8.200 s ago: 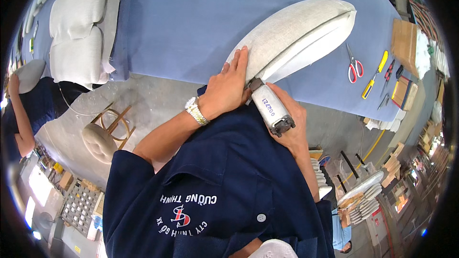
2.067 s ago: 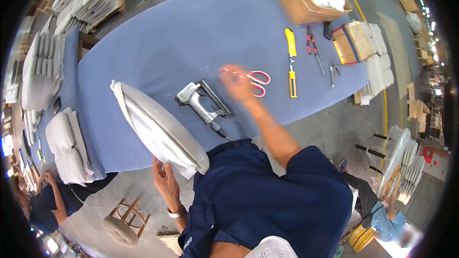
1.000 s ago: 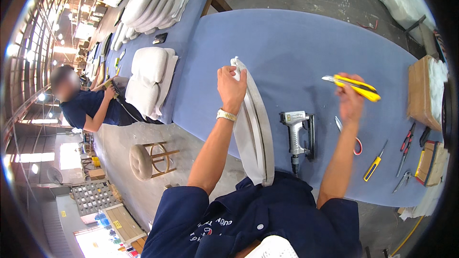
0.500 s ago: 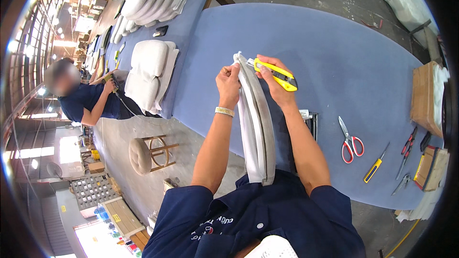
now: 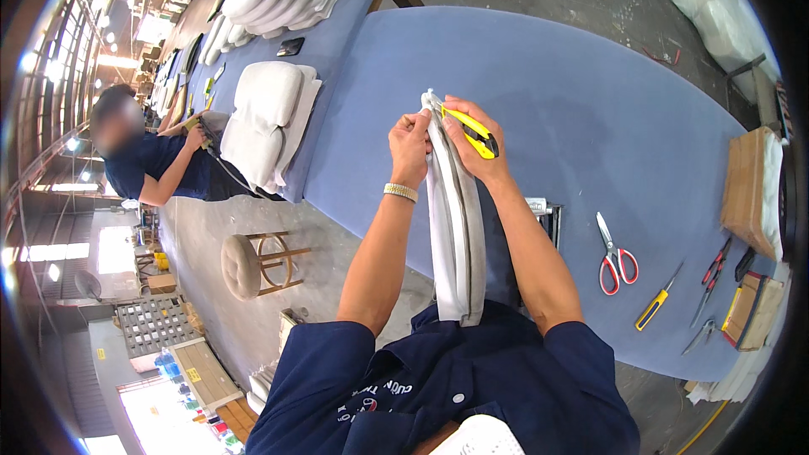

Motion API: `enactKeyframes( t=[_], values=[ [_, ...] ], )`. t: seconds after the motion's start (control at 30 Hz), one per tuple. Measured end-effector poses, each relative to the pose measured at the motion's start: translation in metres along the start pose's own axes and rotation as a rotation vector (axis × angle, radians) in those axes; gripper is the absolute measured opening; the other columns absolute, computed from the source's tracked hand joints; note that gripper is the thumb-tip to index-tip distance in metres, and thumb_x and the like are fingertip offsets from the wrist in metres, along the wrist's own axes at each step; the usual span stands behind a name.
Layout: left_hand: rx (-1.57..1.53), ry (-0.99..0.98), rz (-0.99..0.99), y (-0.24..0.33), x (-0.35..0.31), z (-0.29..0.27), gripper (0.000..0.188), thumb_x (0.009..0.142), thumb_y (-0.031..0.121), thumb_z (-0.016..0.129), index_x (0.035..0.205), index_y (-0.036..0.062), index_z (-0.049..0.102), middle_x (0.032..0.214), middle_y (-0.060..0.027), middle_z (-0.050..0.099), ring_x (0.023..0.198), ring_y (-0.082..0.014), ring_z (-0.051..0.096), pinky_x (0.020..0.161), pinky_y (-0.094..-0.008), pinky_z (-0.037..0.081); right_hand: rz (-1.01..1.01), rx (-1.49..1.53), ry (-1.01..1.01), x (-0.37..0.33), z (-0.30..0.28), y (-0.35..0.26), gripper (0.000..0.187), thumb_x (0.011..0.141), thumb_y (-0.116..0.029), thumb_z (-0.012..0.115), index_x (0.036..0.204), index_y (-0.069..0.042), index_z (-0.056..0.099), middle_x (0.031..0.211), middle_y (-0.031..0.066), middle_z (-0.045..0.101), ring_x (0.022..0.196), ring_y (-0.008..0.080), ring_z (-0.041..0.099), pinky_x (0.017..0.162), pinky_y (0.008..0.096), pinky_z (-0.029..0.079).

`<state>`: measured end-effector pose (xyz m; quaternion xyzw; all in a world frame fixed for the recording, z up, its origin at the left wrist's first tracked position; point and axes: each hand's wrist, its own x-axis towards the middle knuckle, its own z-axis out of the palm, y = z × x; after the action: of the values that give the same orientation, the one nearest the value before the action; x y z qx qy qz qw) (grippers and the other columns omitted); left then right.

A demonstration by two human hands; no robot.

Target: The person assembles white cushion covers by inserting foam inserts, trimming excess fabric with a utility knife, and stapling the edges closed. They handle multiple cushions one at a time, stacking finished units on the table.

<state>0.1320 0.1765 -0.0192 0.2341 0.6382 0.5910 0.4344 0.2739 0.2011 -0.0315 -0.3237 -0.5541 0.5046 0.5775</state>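
A long, light grey upholstered cushion stands on edge between my forearms, its lower end against my shirt. My left hand pinches the fabric at its far end from the left side. A yellow and black utility knife is in my right hand, whose fingers are also against the cushion's right side. The knife's front end is close to the cushion's far corner; its blade tip is too small to make out. A metal stapler-like tool lies partly hidden behind my right forearm.
On the blue-covered table lie red-handled scissors, a yellow screwdriver, and pliers. A cardboard box stands at the right edge. Stacked cushions sit left, near a person with a power tool. A round stool stands below.
My right hand has moved left and closer to the cushion's far end, turning the knife more steeply. My left hand still pinches the fabric. The view has shifted slightly.
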Motion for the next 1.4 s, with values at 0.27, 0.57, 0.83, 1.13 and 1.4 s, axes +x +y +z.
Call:
enactKeyframes(
  t=[0.27,0.57,0.83,1.13,1.4],
  values=[
    [0.008,-0.02,0.03,-0.006,0.004,-0.006,0.023,0.096,0.023,0.074,0.091,0.0035,0.063,0.068,0.0033,0.057,0.053,-0.0032,0.048,0.047,-0.0204,0.04,-0.04,-0.074,-0.098,0.004,-0.004,-0.007,0.024,0.095,-0.012,0.068,0.118,-0.005,0.069,0.128,0.0146,0.07,0.116,0.0262,0.069,0.099,0.035,0.053],
    [0.015,-0.029,0.009,-0.002,0.003,0.001,0.019,0.097,0.02,0.073,0.09,0.0064,0.061,0.068,0.0038,0.054,0.051,-0.0031,0.045,0.046,-0.019,0.038,-0.085,-0.128,-0.038,0.003,0.001,-0.006,0.022,0.094,-0.013,0.066,0.115,-0.005,0.069,0.123,0.0169,0.072,0.112,0.0311,0.071,0.095,0.0376,0.055],
    [0.007,-0.041,0.01,-0.008,0.007,-0.002,0.022,0.096,0.023,0.073,0.09,0.0051,0.062,0.069,0.0034,0.055,0.053,-0.0032,0.046,0.047,-0.0199,0.039,-0.08,-0.204,-0.023,0.009,0.006,-0.009,0.014,0.093,-0.011,0.064,0.105,-0.004,0.067,0.112,0.0168,0.074,0.097,0.0338,0.073,0.084,0.0391,0.057],
    [0.077,-0.02,0.025,-0.005,0.007,-0.002,0.023,0.095,0.023,0.075,0.09,0.0045,0.063,0.071,0.0028,0.056,0.055,-0.0039,0.048,0.049,-0.0204,0.04,-0.077,-0.185,-0.015,0.006,0.003,-0.012,0.014,0.09,-0.011,0.064,0.102,-0.005,0.067,0.099,0.0146,0.075,0.082,0.0322,0.073,0.074,0.039,0.056],
    [0.121,-0.026,0.045,0.003,0.005,-0.001,0.021,0.093,0.021,0.077,0.085,0.0059,0.065,0.071,0.0034,0.055,0.057,-0.0045,0.048,0.051,-0.0212,0.041,-0.081,-0.219,-0.006,-0.005,0.0,-0.01,0.016,0.093,-0.014,0.066,0.107,-0.007,0.07,0.097,0.0102,0.077,0.082,0.0217,0.074,0.075,0.0327,0.057]
  ],
)
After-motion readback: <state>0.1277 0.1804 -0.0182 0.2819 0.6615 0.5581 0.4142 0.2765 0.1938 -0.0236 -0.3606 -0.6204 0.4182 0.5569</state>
